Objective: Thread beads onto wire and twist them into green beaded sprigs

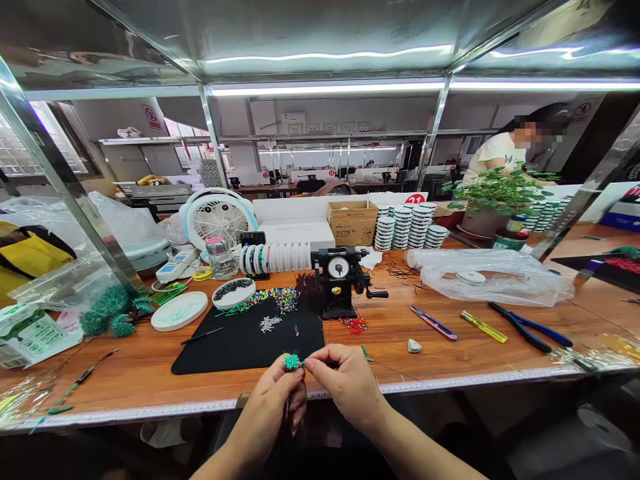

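Over the table's front edge, my left hand pinches a small cluster of green beads between thumb and fingers. My right hand is closed beside it, thumb and forefinger pinching a short green end that comes out of the bead cluster on its right. The fingertips of both hands almost meet. Just beyond them lies a black mat with loose multicoloured beads, a small heap of silvery pieces and a thin dark tool.
A black hand-crank winder with white spools stands behind the mat. To the right lie thread snips, a yellow cutter and blue-handled pliers. White dishes sit left. A person works behind a potted plant.
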`<state>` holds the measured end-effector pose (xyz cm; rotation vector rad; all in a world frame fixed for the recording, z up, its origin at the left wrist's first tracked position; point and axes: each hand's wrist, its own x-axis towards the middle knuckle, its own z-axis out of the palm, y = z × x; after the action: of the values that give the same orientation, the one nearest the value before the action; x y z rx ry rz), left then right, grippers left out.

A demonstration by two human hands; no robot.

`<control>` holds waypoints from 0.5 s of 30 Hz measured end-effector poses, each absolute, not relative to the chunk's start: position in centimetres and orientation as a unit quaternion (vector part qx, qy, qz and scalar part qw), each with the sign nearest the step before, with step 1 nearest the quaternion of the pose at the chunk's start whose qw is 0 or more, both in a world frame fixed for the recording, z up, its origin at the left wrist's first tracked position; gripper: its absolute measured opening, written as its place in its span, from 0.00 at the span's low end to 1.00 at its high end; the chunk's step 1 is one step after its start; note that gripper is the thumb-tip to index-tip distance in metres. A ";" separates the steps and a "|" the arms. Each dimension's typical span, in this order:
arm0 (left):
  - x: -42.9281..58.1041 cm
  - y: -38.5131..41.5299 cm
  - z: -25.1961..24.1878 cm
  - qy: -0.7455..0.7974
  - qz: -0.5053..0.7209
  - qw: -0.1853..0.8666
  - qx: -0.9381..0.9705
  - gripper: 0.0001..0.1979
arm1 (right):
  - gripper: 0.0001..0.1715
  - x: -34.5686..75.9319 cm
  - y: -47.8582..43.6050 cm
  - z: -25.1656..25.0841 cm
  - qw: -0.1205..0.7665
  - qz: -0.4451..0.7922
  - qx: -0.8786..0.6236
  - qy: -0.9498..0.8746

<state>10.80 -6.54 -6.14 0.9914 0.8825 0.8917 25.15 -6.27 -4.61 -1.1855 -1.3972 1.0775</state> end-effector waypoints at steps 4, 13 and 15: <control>10.7 -6.7 -6.6 0.414 0.408 0.636 0.508 0.12 | 0.11 25.1 -6.4 -4.8 0.488 0.439 -0.485 -0.577; 10.5 -6.7 -6.5 0.426 0.427 0.573 0.555 0.14 | 0.11 25.1 -6.2 -5.1 0.495 0.422 -0.480 -0.589; 10.5 -6.5 -6.4 0.416 0.430 0.590 0.541 0.13 | 0.11 25.5 -6.1 -5.1 0.498 0.440 -0.456 -0.592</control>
<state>10.49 -6.53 -6.35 1.2601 0.9692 1.0010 25.49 -6.12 -5.09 -1.1048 -1.4335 1.0646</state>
